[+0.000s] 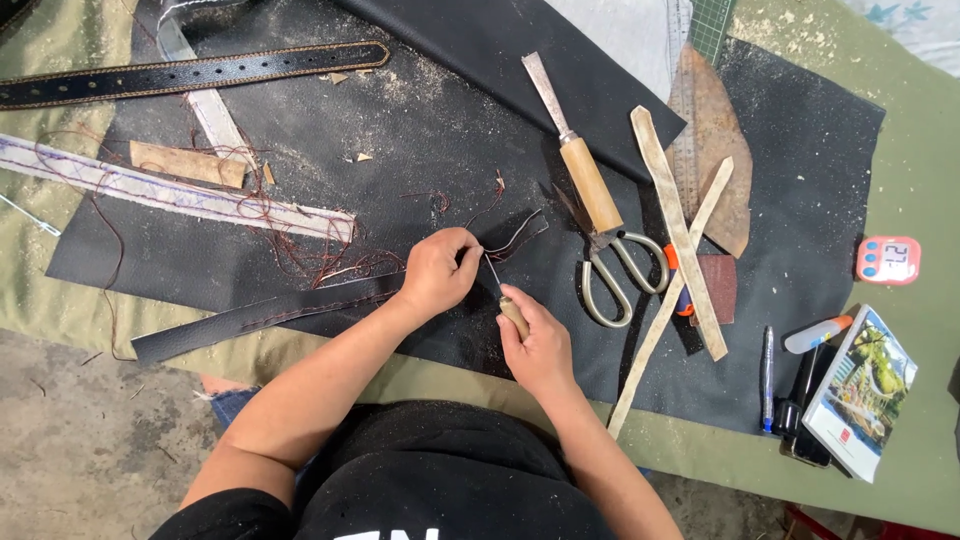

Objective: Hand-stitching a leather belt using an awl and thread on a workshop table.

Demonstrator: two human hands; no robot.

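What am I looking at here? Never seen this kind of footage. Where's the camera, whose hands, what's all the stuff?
There is one picture, taken by a camera worn on a person's head, looking down at their own two bare hands. No machine is involved.

The left hand pinches a black leather strap that lies across a large black leather sheet. The right hand grips a small wooden-handled awl, its thin point aimed at the spot the left fingers hold.

Also on the sheet: scissors, a wooden-handled chisel, two crossed pale strips, loose reddish thread and a stitched black belt at the top. Off to the right sit a pen, a small booklet and a pink timer. Everything lies on a green-covered table.
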